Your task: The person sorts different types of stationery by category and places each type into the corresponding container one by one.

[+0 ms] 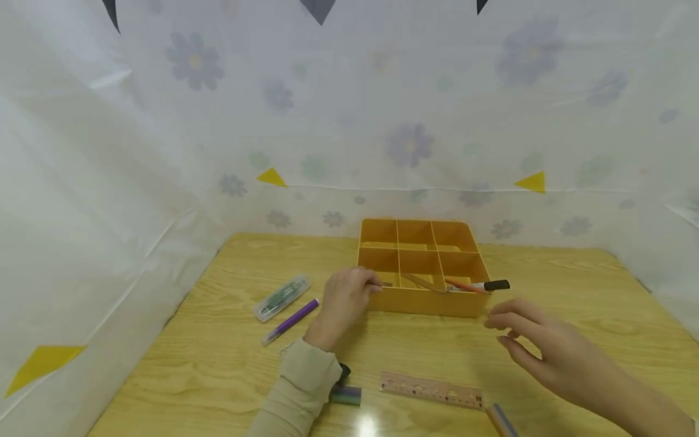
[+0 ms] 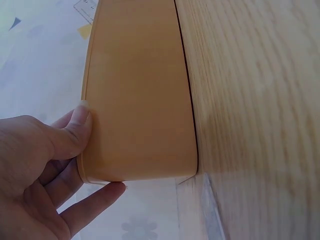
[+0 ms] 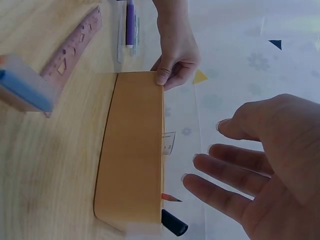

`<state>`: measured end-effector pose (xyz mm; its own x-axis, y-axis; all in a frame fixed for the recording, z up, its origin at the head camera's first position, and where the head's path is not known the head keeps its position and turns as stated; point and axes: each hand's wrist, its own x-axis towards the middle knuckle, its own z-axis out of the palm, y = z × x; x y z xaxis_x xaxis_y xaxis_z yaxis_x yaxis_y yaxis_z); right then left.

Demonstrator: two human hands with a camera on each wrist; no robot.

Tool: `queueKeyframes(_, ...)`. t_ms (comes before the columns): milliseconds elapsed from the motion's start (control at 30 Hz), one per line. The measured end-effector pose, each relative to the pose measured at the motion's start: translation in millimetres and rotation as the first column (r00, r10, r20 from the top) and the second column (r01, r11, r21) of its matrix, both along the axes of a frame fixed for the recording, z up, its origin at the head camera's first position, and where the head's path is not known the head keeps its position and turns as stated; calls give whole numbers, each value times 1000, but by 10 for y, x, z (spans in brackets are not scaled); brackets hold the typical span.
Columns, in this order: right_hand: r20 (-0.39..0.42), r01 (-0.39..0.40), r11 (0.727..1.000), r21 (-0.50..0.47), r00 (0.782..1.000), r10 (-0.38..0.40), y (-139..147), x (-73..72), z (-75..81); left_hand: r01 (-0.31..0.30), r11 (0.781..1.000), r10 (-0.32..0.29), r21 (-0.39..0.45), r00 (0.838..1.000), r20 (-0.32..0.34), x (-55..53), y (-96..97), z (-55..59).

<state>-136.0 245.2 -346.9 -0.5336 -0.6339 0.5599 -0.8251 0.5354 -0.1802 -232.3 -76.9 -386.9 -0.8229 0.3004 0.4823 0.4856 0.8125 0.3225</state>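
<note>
An orange divided storage box (image 1: 426, 301) stands at the back of the table. My left hand (image 1: 349, 297) grips its front left rim. In the left wrist view, the thumb (image 2: 80, 127) presses the outer wall, and other fingers curl over the rim. My right hand (image 1: 546, 349) hovers right of the box with fingers apart, holding nothing. In a front right compartment, a black-capped marker (image 1: 494, 285) and an orange pencil (image 1: 455, 283) lean over the rim. A thin brownish strip (image 1: 420, 281) leans in the front middle one. A clear marked piece (image 3: 169, 143) pokes above the rim in the right wrist view.
Left of the box lie a clear case with a green item (image 1: 282, 297) and a purple marker (image 1: 290, 321). A pink ruler (image 1: 431, 389) lies in front. A blue-and-tan object (image 1: 500, 420) is cut off below. The left sleeve partly covers a blue-green object (image 1: 346, 396).
</note>
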Motion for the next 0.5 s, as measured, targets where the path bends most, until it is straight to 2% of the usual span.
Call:
queueKeyframes(133, 17, -41, 999, -6, 999, 41, 67, 105, -191, -5, 1000, 5, -5, 1000, 5, -6, 1, -5)
queueKeyframes(233, 71, -81, 996, 28, 994, 78, 127, 167, -376, -6, 1000, 6, -6, 1000, 7, -11, -1, -6)
queueKeyframes(333, 173, -157, 985, 66, 974, 143, 197, 205, -567, -5, 1000, 5, -4, 1000, 9, -14, 0, -9)
queueKeyframes(400, 239, -227, 971, 70, 949, 205, 226, 217, -686, -3, 1000, 3, 0, 1000, 8, -14, 2, -13)
queueKeyframes(467, 283, -281, 957, 74, 926, 250, 239, 221, -769, -1, 1000, 1, 5, 1000, 4, -12, 0, -12)
queueKeyframes(500, 274, -293, 952, 86, 926, 260, 232, 225, -802, -1, 1000, 1, 7, 1000, 5, -12, -2, -13)
